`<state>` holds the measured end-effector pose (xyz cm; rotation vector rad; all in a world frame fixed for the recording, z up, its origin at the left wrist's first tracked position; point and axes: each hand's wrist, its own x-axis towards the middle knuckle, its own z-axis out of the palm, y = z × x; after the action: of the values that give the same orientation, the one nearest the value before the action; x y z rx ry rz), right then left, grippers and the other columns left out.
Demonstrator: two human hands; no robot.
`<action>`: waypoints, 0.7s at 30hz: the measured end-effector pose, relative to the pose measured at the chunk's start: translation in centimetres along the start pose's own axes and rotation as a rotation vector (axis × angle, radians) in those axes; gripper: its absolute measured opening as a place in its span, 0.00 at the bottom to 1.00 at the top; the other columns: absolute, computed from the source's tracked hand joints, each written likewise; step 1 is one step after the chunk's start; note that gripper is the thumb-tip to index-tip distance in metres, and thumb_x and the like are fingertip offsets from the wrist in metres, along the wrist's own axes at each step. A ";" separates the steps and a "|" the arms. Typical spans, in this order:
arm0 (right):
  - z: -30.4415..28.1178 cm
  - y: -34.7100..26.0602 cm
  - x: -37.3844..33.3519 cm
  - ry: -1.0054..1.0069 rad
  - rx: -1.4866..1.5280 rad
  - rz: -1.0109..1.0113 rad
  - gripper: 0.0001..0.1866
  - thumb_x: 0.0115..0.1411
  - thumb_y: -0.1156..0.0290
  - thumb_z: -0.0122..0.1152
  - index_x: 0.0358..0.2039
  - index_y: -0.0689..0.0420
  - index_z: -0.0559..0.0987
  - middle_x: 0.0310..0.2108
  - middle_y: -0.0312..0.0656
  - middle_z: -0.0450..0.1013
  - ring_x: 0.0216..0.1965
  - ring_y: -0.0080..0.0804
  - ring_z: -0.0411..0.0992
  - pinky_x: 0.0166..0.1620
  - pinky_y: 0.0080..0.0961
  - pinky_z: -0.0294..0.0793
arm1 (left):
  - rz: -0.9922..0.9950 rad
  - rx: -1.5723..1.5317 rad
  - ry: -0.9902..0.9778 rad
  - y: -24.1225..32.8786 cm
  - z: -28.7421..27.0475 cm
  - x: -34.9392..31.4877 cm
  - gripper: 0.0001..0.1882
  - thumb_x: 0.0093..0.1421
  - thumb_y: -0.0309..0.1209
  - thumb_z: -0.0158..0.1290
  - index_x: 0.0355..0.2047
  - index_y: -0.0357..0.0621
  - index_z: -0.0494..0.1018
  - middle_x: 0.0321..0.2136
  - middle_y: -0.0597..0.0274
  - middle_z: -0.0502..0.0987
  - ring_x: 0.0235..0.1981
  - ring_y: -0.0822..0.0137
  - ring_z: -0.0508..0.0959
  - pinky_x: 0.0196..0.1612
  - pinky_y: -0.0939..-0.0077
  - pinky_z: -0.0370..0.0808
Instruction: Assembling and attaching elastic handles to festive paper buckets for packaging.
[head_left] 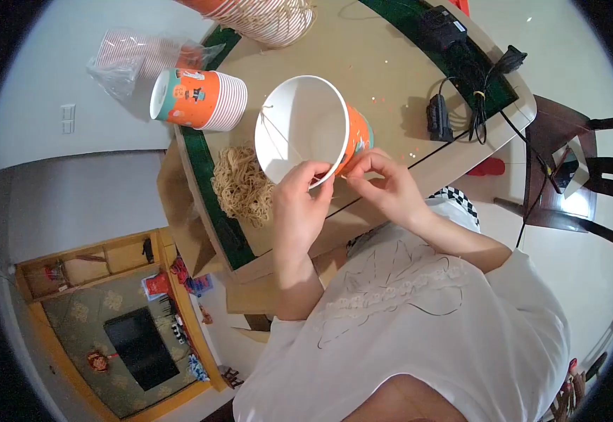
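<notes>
A large paper bucket (306, 119), white inside and orange and green outside, lies tilted on the table with its mouth toward me. Thin beige string (278, 131) runs inside it from a spot on the far-left wall toward the near rim. My left hand (298, 204) pinches that near rim, its fingers partly inside the mouth. Against the outer wall, my right hand (389, 188) has thumb and forefinger together; whatever is between them is too small to make out. A tangled heap of beige string (242, 184) lies left of the bucket.
A stack of orange paper buckets (204, 98) lies at the left, with plastic-wrapped ones (144, 56) behind. Another stack (271, 20), strung with cord, is at the far edge. Black adapters and cables (441, 116) lie on the right. A dark wooden chair (553, 162) stands beyond.
</notes>
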<state>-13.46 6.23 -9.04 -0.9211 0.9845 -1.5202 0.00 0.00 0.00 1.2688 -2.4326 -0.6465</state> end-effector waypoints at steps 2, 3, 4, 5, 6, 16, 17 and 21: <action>0.2 -0.4 0.3 0.068 0.047 0.053 0.03 0.59 0.73 0.56 0.30 0.57 0.72 0.41 0.36 0.67 0.44 0.23 0.67 0.46 0.23 0.69 | -0.045 -0.086 0.028 0.3 0.6 0.1 0.11 0.53 0.20 0.53 0.38 0.39 0.73 0.31 0.54 0.77 0.31 0.61 0.79 0.34 0.71 0.74; 0.2 -0.4 0.6 0.062 0.047 0.050 0.03 0.59 0.73 0.56 0.30 0.57 0.72 0.41 0.36 0.67 0.44 0.23 0.67 0.46 0.23 0.69 | -0.046 -0.083 0.034 0.3 0.9 0.1 0.11 0.53 0.20 0.53 0.38 0.39 0.73 0.31 0.54 0.77 0.31 0.61 0.79 0.34 0.71 0.74; 0.1 -0.3 0.9 0.066 0.041 0.042 0.03 0.59 0.74 0.56 0.30 0.58 0.72 0.40 0.35 0.67 0.43 0.22 0.67 0.45 0.22 0.69 | -0.034 -0.139 0.064 0.3 1.2 0.1 0.11 0.53 0.19 0.53 0.38 0.39 0.73 0.31 0.53 0.77 0.31 0.62 0.78 0.34 0.72 0.74; 0.0 -0.2 1.1 0.071 0.034 0.034 0.04 0.58 0.74 0.56 0.30 0.59 0.72 0.40 0.35 0.68 0.42 0.22 0.67 0.44 0.22 0.70 | -0.021 -0.195 0.094 0.3 1.4 0.2 0.12 0.53 0.19 0.52 0.39 0.38 0.73 0.31 0.53 0.77 0.30 0.62 0.78 0.33 0.73 0.74; -0.1 -0.1 1.1 0.074 0.034 0.037 0.04 0.58 0.74 0.56 0.30 0.59 0.72 0.40 0.35 0.68 0.42 0.22 0.67 0.44 0.22 0.70 | -0.001 -0.199 0.093 0.5 1.5 0.1 0.13 0.53 0.19 0.52 0.40 0.38 0.73 0.31 0.53 0.76 0.30 0.62 0.78 0.32 0.74 0.74; -0.5 0.3 1.6 0.083 0.140 0.065 0.04 0.55 0.75 0.58 0.29 0.61 0.73 0.31 0.36 0.71 0.36 0.22 0.70 0.43 0.20 0.69 | 0.011 -0.204 0.040 0.8 1.4 0.4 0.14 0.54 0.18 0.51 0.42 0.38 0.72 0.32 0.52 0.75 0.30 0.60 0.77 0.33 0.73 0.74; -0.5 0.3 1.6 0.087 0.137 0.073 0.04 0.55 0.75 0.57 0.29 0.62 0.73 0.30 0.36 0.72 0.35 0.21 0.70 0.42 0.20 0.70 | 0.022 -0.197 0.034 0.8 1.4 0.4 0.14 0.54 0.19 0.51 0.43 0.38 0.72 0.32 0.52 0.75 0.31 0.60 0.77 0.33 0.73 0.74; -0.5 0.0 1.8 0.064 0.124 0.142 0.04 0.56 0.74 0.58 0.29 0.62 0.74 0.30 0.35 0.71 0.33 0.20 0.70 0.41 0.19 0.70 | 0.080 -0.231 -0.018 0.3 1.1 0.5 0.13 0.56 0.21 0.50 0.43 0.38 0.72 0.32 0.51 0.75 0.30 0.58 0.77 0.33 0.72 0.73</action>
<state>-14.21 4.56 -9.12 -0.7042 0.9695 -1.4803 -1.06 -0.01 -0.72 1.0737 -2.3291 -0.8895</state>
